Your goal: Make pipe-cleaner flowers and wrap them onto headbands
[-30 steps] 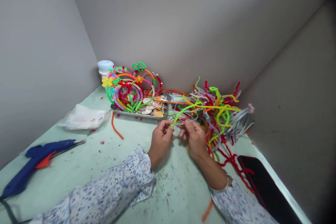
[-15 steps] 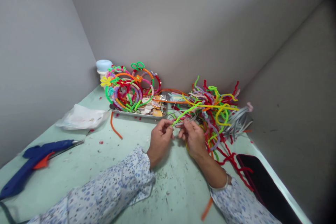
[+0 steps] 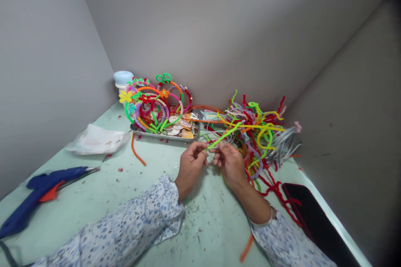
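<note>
My left hand point(image 3: 191, 167) is closed in a pinch on one end of a bright green pipe cleaner point(image 3: 224, 136), whose free length slants up and to the right. Close beside it, my right hand point(image 3: 232, 164) pinches a thin grey band point(image 3: 214, 147) that runs between the two hands. Where the green strand meets the band is partly covered by my fingers. Just behind my hands lies a tangled heap of coloured pipe cleaners point(image 3: 266, 137), with a bundle of grey bands point(image 3: 286, 146) at its right end.
A metal tray point(image 3: 163, 135) of shells and buttons stands at the back, with pipe-cleaner-wrapped headbands point(image 3: 145, 106) over it. A blue glue gun point(image 3: 46, 187) and plastic bag point(image 3: 98, 139) lie left. A phone point(image 3: 313, 221) is at right. A blue-lidded container point(image 3: 123, 79) stands behind.
The green pipe cleaner's free length has shifted slightly. Both hands keep nearly the same place and the same pinch.
</note>
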A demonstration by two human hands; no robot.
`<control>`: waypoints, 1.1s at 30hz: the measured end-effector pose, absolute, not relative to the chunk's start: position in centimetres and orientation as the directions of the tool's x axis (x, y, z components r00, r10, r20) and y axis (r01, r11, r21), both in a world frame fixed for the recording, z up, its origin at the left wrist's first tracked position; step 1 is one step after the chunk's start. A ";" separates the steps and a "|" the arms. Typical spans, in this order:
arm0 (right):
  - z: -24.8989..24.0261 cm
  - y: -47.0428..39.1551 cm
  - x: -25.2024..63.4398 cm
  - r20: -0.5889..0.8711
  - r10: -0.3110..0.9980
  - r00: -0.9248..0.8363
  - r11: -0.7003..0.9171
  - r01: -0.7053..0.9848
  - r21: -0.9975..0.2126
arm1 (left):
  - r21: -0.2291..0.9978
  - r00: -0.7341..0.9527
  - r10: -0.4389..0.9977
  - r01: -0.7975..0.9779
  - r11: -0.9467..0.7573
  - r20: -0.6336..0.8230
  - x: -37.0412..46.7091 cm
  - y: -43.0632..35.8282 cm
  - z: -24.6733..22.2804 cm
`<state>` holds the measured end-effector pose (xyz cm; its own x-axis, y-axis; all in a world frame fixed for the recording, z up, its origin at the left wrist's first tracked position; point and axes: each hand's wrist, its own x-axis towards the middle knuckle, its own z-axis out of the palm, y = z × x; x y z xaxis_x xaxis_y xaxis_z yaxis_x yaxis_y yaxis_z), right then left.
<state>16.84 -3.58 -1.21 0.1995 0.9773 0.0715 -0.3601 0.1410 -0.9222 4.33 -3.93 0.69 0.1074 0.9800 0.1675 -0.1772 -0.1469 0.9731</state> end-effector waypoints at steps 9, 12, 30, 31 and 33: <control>-1.7 -3.3 16.9 0.077 0.974 0.211 0.149 -0.348 -0.926 | 0.977 0.112 0.977 -0.130 -0.168 0.183 4.3 -4.0 0.5; -1.5 -3.4 16.9 0.108 0.973 0.202 0.171 -0.326 -0.930 | 0.976 0.118 0.974 -0.121 -0.181 0.195 4.3 -3.9 0.3; -1.4 -3.6 16.7 0.143 0.965 0.219 0.200 -0.265 -0.943 | 0.965 0.116 0.961 -0.110 -0.237 0.249 4.1 -3.8 0.0; -1.4 -3.6 16.7 0.152 0.964 0.220 0.206 -0.248 -0.947 | 0.968 0.110 0.967 -0.127 -0.214 0.229 4.1 -3.8 0.0; -1.4 -3.7 16.7 0.164 0.964 0.209 0.209 -0.218 -0.953 | 0.976 0.086 0.978 -0.124 -0.181 0.192 4.0 -3.8 0.1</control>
